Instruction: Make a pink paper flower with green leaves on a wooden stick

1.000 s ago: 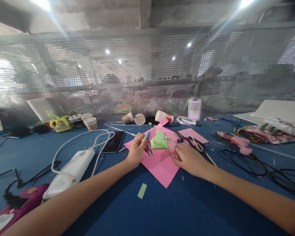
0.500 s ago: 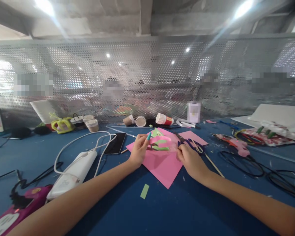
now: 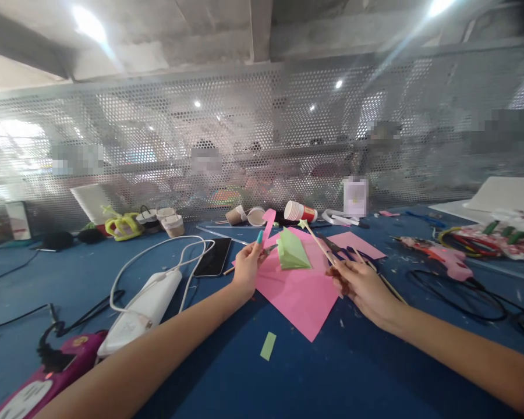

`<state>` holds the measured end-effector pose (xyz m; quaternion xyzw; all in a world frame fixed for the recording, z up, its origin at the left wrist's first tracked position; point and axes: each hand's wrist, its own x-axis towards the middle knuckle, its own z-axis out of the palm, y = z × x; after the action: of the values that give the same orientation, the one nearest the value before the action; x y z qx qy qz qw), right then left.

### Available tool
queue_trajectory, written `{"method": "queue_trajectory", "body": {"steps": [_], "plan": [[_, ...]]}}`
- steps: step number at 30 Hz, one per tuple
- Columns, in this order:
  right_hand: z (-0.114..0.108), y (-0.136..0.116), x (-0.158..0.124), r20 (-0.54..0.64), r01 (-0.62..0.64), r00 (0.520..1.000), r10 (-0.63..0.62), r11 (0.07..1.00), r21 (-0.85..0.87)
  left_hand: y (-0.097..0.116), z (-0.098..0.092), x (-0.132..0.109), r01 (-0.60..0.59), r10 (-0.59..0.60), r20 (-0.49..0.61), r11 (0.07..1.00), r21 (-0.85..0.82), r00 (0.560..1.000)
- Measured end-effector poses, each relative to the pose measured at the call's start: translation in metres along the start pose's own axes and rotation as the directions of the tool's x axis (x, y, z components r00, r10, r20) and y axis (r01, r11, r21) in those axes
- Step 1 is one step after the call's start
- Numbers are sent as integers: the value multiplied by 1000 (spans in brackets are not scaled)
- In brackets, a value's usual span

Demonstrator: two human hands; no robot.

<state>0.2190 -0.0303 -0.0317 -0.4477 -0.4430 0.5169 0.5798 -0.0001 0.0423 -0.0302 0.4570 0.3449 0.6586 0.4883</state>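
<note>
Curled pink strip (image 3: 269, 223), star-tipped wooden stick (image 3: 319, 240)
The left hand (image 3: 246, 270) keeps a pinching grip on the strip, the right hand (image 3: 364, 290) on the stick; creased green paper (image 3: 293, 250) sits between, on smooth pink paper (image 3: 305, 299). Nested paper cups (image 3: 300, 211) lie sideways behind.

Here's the grey perforated screen (image 3: 253, 137), spanning the whole view | above it, a pale ceiling (image 3: 192, 38) with a beam (image 3: 261, 29) over its middle — two glaring lamps (image 3: 88, 24) up there, one toward each end | small lights (image 3: 339, 84) glinting through its holes | hazy white glow (image 3: 15, 129) at its left end | in front of it — blue tabletop (image 3: 353, 378), stretching along its foot
</note>
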Motion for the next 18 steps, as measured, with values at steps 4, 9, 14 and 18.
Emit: {"method": "queue_trajectory", "body": {"steps": [4, 9, 14, 18], "plan": [[-2, -1, -2, 107, -73, 992, 62, 992, 106, 7, 7, -8, 83, -84, 88, 996, 19, 993], [-2, -1, -5, 228, -133, 967, 110, 988, 85, 12, 13, -15, 82, -111, 226, 988, 133, 968], [0, -3, -7, 233, -130, 967, 100, 985, 115, 14, 14, -19, 52, -142, 392, 971, 232, 909], [0, -1, -6, 206, -173, 970, 131, 964, 202, 17, 15, -23, -12, -135, 532, 964, 264, 836]]}}
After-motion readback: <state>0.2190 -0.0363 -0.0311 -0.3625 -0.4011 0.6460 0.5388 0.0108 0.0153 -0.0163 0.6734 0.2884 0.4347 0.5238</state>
